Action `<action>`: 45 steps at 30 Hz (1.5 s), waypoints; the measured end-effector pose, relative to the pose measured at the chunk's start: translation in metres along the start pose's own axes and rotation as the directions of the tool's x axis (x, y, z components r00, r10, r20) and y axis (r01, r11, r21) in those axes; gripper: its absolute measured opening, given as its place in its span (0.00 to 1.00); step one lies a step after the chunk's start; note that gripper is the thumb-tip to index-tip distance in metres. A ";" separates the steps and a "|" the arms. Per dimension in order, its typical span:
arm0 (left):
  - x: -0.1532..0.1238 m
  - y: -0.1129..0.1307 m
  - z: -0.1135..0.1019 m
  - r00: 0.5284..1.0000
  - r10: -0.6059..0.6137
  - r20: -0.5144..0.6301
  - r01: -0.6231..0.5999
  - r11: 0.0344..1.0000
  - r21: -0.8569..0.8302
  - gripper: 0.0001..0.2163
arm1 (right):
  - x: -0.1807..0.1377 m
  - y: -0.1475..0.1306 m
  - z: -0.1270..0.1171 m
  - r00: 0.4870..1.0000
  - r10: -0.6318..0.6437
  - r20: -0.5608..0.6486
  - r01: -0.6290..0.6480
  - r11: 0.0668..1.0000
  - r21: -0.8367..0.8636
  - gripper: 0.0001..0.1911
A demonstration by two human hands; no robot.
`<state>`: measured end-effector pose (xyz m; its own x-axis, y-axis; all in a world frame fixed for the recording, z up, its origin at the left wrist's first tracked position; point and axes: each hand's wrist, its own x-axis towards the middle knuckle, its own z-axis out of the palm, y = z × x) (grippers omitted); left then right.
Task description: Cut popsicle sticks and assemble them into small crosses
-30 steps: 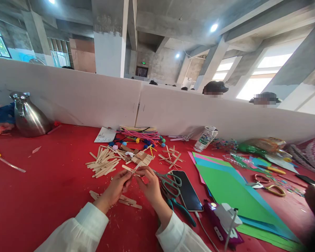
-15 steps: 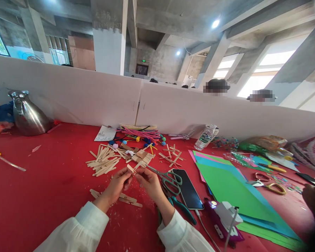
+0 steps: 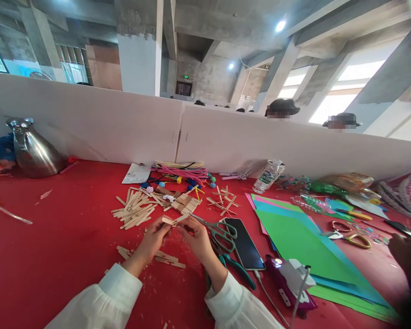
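Both the left hand (image 3: 155, 236) and the right hand (image 3: 196, 236) pinch wooden sticks (image 3: 168, 221), held close together over the table (image 3: 65, 246), well in from its far edge. Near that edge stand a clear bottle (image 3: 268, 176), its fill unclear, and, farther left, a steel jug (image 3: 37, 151), contents hidden.

White glare from the right-side windows (image 3: 361, 71)

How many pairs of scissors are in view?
2 clearly: a grey-green-handled pair by the left edge of the phone, and a red-and-gold-handled pair right of the coloured sheets. The teal-handled tool is partly hidden, so I can't tell whether it is another.
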<state>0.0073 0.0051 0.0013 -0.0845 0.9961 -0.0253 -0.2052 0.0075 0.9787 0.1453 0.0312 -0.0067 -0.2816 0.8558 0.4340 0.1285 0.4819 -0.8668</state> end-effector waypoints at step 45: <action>0.009 0.000 -0.013 0.974 -0.225 -0.007 0.193 0.853 -0.485 0.02 | 0.003 0.007 -0.020 0.990 0.099 0.096 -0.075 0.970 -0.231 0.08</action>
<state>-0.0056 0.0124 -0.0016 -0.0434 0.9683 -0.2460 -0.6640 0.1560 0.7312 0.1647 0.0408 -0.0064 -0.3574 0.8774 0.3201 0.3656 0.4468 -0.8165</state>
